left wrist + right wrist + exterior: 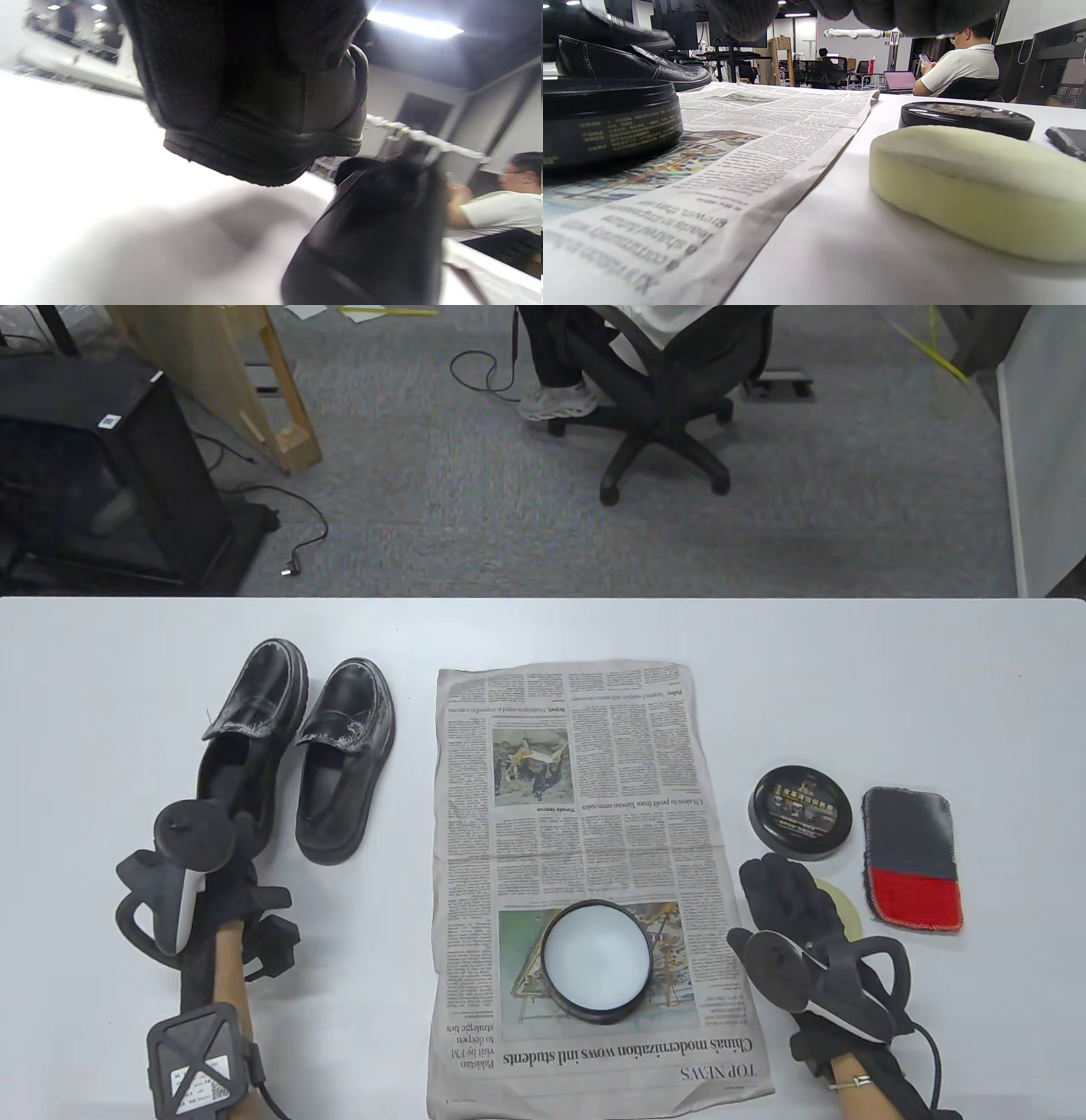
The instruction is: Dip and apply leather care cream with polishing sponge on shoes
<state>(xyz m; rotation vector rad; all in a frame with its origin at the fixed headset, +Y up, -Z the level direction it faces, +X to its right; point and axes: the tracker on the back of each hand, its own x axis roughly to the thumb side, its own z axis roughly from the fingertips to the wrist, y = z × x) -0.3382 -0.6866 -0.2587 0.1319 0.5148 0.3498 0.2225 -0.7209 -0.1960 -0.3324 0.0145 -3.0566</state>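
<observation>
Two black loafers stand at the table's left: the left shoe (254, 721) and the right shoe (344, 763). My left hand (237, 836) grips the heel of the left shoe; in the left wrist view my gloved fingers (203, 55) wrap over that heel (271, 144), beside the right shoe (373, 237). The open cream tin (596, 960) sits on the newspaper (585, 780). A pale yellow sponge (848, 909) lies right of the paper. My right hand (785, 891) hovers open over it; its fingers (882, 12) hang just above the sponge (975, 190), apart from it.
The tin's black lid (800, 813) and a grey-and-red cloth (914, 857) lie behind and to the right of the sponge. The tin (606, 123) stands left of my right hand. The table's far edge (543, 600) borders carpet and an office chair.
</observation>
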